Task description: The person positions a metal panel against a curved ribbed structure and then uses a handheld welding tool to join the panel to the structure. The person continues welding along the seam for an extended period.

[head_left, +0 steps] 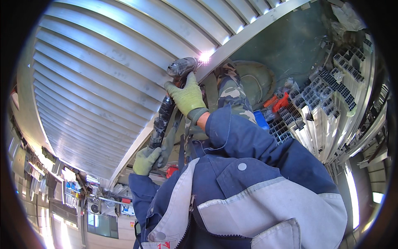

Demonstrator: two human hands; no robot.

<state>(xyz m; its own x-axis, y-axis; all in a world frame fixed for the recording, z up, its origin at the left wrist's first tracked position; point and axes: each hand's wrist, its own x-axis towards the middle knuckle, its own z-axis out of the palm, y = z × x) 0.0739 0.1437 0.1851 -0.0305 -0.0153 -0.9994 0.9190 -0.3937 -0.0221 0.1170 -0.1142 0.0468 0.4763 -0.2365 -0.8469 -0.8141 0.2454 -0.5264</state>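
Observation:
My right hand [188, 94], in a yellow-green work glove, is closed around the neck of a black handheld welding gun [165, 114] just behind its rounded head. The gun's tip meets the corner where the slats join the edge rail [244, 34] of a large silver slatted metal panel [103, 70], and a bright white-pink glare [205, 56] hides the contact spot. Lower left, my left hand [146, 160], gloved too, grips the rear end of the gun; its fingers are partly hidden behind the tool.
Cut metal profiles [319, 124] with square hollow ends are piled to the right. Beside them lie an orange-red tool [282, 102] and a blue object [261, 119]. My camouflage-clad leg [234, 89] is close to the panel's edge. Cluttered shelving [70, 186] stands at the lower left.

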